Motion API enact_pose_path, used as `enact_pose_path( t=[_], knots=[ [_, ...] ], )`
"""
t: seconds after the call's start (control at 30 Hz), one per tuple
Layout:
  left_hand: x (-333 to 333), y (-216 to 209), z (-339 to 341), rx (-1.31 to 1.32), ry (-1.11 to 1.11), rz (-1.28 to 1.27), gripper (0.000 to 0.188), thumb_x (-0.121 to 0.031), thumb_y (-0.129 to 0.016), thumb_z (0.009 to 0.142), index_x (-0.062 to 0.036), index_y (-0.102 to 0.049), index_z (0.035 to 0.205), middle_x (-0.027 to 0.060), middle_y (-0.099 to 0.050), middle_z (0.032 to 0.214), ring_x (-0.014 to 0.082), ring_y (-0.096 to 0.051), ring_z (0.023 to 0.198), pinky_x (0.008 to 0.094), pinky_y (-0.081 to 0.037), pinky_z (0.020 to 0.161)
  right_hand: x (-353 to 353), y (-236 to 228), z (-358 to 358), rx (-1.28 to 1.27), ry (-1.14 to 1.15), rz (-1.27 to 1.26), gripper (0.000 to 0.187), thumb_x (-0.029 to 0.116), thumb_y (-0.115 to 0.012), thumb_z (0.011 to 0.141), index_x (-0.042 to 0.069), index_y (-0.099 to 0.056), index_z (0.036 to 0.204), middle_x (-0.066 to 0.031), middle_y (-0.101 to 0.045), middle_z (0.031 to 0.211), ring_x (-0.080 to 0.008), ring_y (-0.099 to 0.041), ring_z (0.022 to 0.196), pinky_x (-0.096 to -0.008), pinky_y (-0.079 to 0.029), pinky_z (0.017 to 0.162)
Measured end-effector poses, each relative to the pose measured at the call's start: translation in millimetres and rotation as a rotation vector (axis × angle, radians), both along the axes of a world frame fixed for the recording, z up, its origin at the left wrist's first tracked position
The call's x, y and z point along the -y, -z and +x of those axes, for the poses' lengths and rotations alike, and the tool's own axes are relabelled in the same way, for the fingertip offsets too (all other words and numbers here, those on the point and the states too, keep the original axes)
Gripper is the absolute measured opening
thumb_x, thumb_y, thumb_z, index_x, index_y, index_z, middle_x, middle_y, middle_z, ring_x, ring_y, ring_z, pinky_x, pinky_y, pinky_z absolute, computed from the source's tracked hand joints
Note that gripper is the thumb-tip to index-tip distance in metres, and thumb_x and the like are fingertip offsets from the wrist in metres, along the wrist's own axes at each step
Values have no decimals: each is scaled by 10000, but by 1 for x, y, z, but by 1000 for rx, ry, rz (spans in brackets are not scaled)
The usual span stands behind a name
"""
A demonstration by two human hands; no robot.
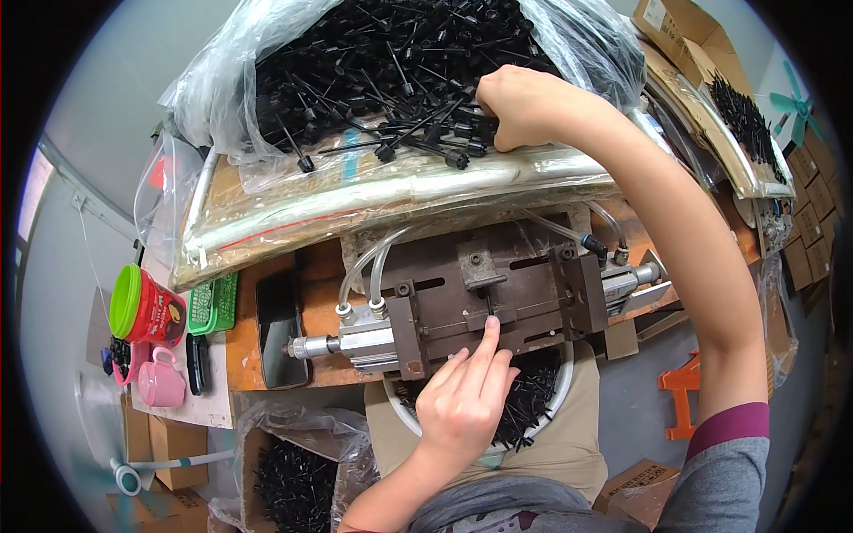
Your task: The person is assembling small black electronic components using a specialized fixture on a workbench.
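My left hand (464, 404) is over the front of a dark metal clamping fixture (444, 311). Its index finger is stretched out, the tip touching the block at the fixture's middle, by a thin black stem (488, 302). The other fingers bend loosely and hold nothing. At the right of a heap of black plastic parts with thin stems (391, 80), my right hand (524, 105) is closed. Its fingertips are hidden, so what it grips cannot be made out. Several loose black parts (431, 147) lie beside it at the heap's front edge.
Pneumatic cylinders (369, 342) with clear hoses flank the fixture. A white tub (565, 377) of black parts sits below, in my lap. At left are a phone (277, 329), a green basket (213, 306), a red tub (162, 311) and a pink mug (162, 382). An orange stool (680, 395) stands right.
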State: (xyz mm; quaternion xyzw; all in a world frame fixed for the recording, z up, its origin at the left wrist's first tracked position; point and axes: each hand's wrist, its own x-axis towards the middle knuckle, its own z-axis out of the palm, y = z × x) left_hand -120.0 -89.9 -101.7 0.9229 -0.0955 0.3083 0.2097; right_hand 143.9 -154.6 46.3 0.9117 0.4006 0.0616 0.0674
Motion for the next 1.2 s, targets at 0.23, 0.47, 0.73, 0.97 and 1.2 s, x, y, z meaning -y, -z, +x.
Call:
enact_pose_path(
  t=[0.23,0.47,0.73,0.97,1.2],
  knots=[
    [-2,2,4,-34,36,-25,283,-156,-862,651,-42,-692,847,172,-697,1223,207,-673,641,281,-541,607,31,-6,8,-273,-36,480,254,119,-753,745,-27,-678,939,-93,-662,734,-171,-632,640,-293,-531,642],
    [-5,-7,1,-105,45,-8,300,-170,-875,670,-48,-704,884,167,-702,1216,174,-658,608,256,-530,587,56,-6,-5,-740,-85,1174,283,292,-711,941,13,-715,989,-56,-672,754,-86,-630,638,-199,-536,641],
    [-28,-47,1,34,107,-585,542,-29,-865,731,19,-641,1222,205,-623,1318,204,-693,1018,316,-616,804,69,35,-99,-1428,-210,1478,200,176,-657,978,-2,-639,1067,-143,-721,954,-121,-675,644,-262,-574,574],
    [-32,-46,-8,-192,277,-904,348,37,-811,769,6,-742,1109,155,-739,1037,180,-724,850,293,-606,751,82,69,-148,-1694,-9,1522,208,187,-640,982,5,-593,1071,-129,-704,895,-106,-617,531,-219,-485,459],
    [-17,-22,-24,-104,83,-457,331,-19,-888,632,-30,-754,933,125,-732,1056,193,-704,799,321,-570,690,101,76,-150,-1143,98,1665,209,75,-681,944,3,-626,1132,-117,-713,996,-88,-640,715,-226,-527,613]
  ],
)
